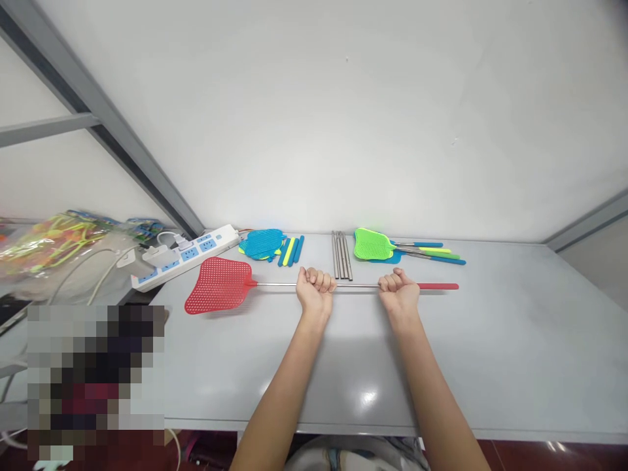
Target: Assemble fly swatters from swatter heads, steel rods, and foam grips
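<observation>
A red fly swatter [220, 286] with a long metal rod and a red handle lies crosswise in front of me, its mesh head to the left. My left hand [315, 288] is wrapped round the rod near its middle. Farther along, close to the red handle, my right hand [399, 289] grips the same rod. Behind my hands stand several bare metal rods [342, 255] side by side. Left of those are blue swatter heads [263, 244] in a pile and several blue and yellow handle sleeves [291, 250].
Assembled swatters with green and blue heads [373, 246] lie stacked at the back right. A white power strip [189, 256] with plugs and cables runs along the left edge of the grey table [515, 340]. Beyond it are plastic-bagged items [59, 245]. A wall rises behind.
</observation>
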`<state>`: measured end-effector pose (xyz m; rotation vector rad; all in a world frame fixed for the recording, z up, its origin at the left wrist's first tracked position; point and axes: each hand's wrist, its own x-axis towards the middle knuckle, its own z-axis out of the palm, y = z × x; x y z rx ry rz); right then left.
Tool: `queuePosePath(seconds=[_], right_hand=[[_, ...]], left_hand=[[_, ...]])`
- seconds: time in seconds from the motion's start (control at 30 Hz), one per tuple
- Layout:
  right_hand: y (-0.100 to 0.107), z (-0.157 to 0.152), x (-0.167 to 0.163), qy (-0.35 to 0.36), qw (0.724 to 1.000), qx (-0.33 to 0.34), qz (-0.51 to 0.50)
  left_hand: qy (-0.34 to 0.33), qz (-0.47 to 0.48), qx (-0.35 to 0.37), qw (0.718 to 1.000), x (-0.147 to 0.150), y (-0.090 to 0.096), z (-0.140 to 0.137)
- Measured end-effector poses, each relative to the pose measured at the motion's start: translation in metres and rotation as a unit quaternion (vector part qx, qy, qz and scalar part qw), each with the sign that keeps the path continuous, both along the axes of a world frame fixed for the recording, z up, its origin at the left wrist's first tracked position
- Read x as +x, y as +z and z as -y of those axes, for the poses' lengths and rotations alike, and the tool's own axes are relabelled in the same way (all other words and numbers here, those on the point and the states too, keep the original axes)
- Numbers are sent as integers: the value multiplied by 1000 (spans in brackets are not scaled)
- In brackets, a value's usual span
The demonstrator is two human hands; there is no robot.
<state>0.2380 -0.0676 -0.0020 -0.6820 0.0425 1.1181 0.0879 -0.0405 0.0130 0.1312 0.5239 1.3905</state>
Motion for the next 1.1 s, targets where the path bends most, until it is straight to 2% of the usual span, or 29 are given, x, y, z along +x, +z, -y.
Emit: queuePosePath(seconds=[0.5, 0.9, 1.1], right_hand=[[-4, 2, 7, 7, 1000, 3, -10], [1, 9, 5, -1, 992, 123, 3], [-1, 10, 8, 32, 987, 155, -25]], left_hand=[[6, 3, -3, 1000, -2, 3, 3], [32, 30, 18, 999, -13, 2, -5], [45, 59, 27, 997, -17, 3, -7]])
